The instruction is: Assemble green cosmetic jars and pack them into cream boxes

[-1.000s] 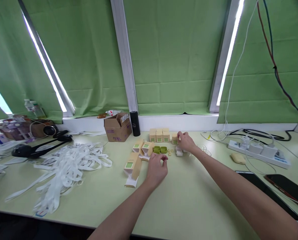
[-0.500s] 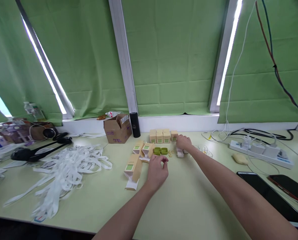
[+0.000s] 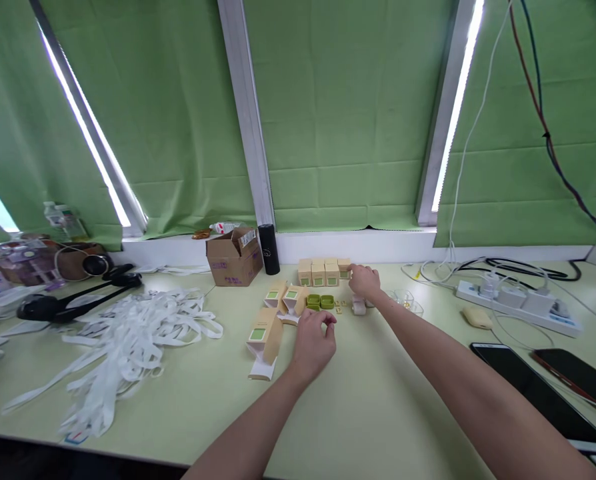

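My right hand [image 3: 365, 283] reaches far over the table, its fingers closed on a small tan box [image 3: 345, 269] at the right end of a row of tan boxes [image 3: 319, 273] by the window sill. My left hand [image 3: 313, 342] rests curled on the table, fingers pinched together just below two small green containers [image 3: 321, 301]; what it holds, if anything, is hidden. Three open tan boxes with green labels [image 3: 267, 331] lie to its left. Small yellow bits [image 3: 341, 304] and a white object [image 3: 359, 306] lie under my right wrist.
A heap of white straps [image 3: 128, 333] covers the left of the table, with black tools [image 3: 73, 300] behind. A brown carton [image 3: 234, 256] and a black cylinder [image 3: 268, 248] stand at the sill. A power strip [image 3: 521, 300], cables and two phones [image 3: 533, 387] lie at the right.
My right hand has pushed the small tan box left into the end of the row. The left hand has stayed nearly still.
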`<state>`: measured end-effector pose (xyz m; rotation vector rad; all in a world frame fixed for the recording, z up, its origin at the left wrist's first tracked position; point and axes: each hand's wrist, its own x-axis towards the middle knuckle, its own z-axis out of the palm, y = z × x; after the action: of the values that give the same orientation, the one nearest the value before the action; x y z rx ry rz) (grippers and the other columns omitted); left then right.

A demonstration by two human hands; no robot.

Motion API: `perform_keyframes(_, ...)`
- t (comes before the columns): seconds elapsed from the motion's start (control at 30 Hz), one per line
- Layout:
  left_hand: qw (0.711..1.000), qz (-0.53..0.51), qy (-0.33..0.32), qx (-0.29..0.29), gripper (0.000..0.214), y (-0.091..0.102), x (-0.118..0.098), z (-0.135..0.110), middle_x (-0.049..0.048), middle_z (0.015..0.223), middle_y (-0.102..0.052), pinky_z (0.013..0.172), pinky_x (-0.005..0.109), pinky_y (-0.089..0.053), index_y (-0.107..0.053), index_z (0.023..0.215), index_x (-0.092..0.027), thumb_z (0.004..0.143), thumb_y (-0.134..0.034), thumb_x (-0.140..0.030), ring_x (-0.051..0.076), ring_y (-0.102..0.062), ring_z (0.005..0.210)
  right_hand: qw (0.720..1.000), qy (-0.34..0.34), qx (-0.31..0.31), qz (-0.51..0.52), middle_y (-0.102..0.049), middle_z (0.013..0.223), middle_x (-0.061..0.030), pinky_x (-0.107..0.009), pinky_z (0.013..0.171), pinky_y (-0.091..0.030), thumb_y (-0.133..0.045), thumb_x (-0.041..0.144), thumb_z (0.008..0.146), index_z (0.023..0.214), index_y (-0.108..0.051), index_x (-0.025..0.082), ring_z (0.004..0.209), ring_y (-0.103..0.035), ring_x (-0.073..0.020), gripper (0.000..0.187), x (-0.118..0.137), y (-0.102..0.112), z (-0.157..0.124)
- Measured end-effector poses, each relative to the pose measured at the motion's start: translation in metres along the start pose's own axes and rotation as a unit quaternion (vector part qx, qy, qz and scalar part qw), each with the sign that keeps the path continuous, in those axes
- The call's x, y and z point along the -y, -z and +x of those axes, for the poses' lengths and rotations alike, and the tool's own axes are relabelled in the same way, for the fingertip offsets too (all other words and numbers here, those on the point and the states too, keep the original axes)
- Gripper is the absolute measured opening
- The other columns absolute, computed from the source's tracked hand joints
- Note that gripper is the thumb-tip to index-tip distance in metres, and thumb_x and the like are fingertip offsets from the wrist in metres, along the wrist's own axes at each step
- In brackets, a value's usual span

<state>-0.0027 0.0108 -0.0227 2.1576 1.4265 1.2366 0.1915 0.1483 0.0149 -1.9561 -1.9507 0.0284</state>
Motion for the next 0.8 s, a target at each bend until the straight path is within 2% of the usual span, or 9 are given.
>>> perform_keyframes(0.1,1.000,0.017,0.000,0.020,0.018,-0.001,-0.001,-0.001,0.0069,0.090,-0.071,0.088,0.041,-0.049,-0.070,0.089,-0.020,0.086,-0.058,-0.007,0.026,-0.060,0.098,0.999,0.015,-0.039,0.020,-0.070,0.125,-0.0141,-0.036,0.088,-0.040,-0.043,0.014,0.099,0.125,-0.063,0.021,0.117,-0.061,-0.0272,0.034,0.009,0.010,-0.033)
perform_keyframes(0.17,0.999,0.029,-0.003,0.040,0.017,-0.001,-0.003,-0.002,0.0064,0.088,-0.072,0.087,0.040,-0.048,-0.071,0.088,-0.020,0.086,-0.059,-0.009,0.026,-0.059,0.097,0.998,0.031,-0.036,0.034,-0.073,0.117,-0.0098,-0.031,0.075,-0.040,-0.040,0.019,0.102,0.121,-0.063,0.023,0.104,-0.065,-0.0234,0.031,0.014,0.015,-0.062)
perform_keyframes(0.27,0.997,0.053,-0.005,0.061,0.015,-0.002,-0.006,-0.003,0.0064,0.086,-0.073,0.085,0.039,-0.046,-0.072,0.086,-0.020,0.090,-0.058,-0.015,0.026,-0.059,0.096,0.997,0.060,-0.008,0.043,-0.076,0.098,-0.0042,-0.029,0.065,-0.034,-0.045,0.027,0.102,0.111,-0.065,0.026,0.084,-0.068,-0.0209,0.022,0.019,0.018,-0.108)
perform_keyframes(0.33,0.995,0.073,-0.002,0.069,0.016,-0.002,-0.006,-0.003,0.0072,0.087,-0.074,0.085,0.040,-0.046,-0.072,0.085,-0.020,0.091,-0.057,-0.018,0.027,-0.059,0.096,0.994,0.098,0.031,0.023,-0.076,0.093,-0.0051,-0.029,0.062,-0.030,-0.049,0.028,0.100,0.108,-0.064,0.025,0.082,-0.068,-0.0230,0.017,0.019,0.018,-0.134)
perform_keyframes(0.43,0.992,0.107,0.004,0.074,0.018,-0.003,-0.005,-0.002,0.0083,0.086,-0.074,0.085,0.040,-0.045,-0.072,0.084,-0.019,0.093,-0.056,-0.020,0.027,-0.060,0.096,0.991,0.106,0.081,0.004,-0.075,0.090,-0.0073,-0.029,0.062,-0.027,-0.052,0.028,0.098,0.103,-0.065,0.024,0.078,-0.068,-0.0240,0.014,0.013,0.015,-0.161)
perform_keyframes(0.53,0.987,0.145,0.014,0.063,0.020,-0.001,-0.002,0.002,0.0089,0.085,-0.073,0.085,0.038,-0.045,-0.071,0.083,-0.019,0.094,-0.054,-0.020,0.027,-0.061,0.097,0.991,0.096,0.084,0.048,-0.076,0.090,-0.0070,-0.028,0.062,-0.027,-0.051,0.021,0.097,0.102,-0.065,0.022,0.081,-0.068,-0.0230,0.015,0.004,0.010,-0.171)
perform_keyframes(0.67,0.976,0.212,0.031,0.042,0.022,0.014,0.001,0.011,0.0099,0.086,-0.073,0.086,0.038,-0.044,-0.073,0.091,-0.020,0.096,-0.052,-0.024,0.029,-0.062,0.104,0.981,0.109,0.082,0.136,-0.074,0.087,-0.0045,-0.027,0.065,-0.031,-0.048,0.015,0.097,0.099,-0.065,0.021,0.081,-0.065,-0.0201,0.019,-0.010,0.001,-0.167)
perform_keyframes(0.8,0.944,0.315,0.065,0.074,0.024,0.030,0.006,0.021,0.0139,0.095,-0.076,0.090,0.042,-0.043,-0.074,0.107,-0.019,0.094,-0.054,-0.021,0.032,-0.068,0.100,0.973,0.106,0.050,0.200,-0.074,0.087,-0.0053,-0.026,0.068,-0.037,-0.046,0.015,0.097,0.093,-0.066,0.020,0.078,-0.064,-0.0193,0.021,-0.020,-0.009,-0.161)
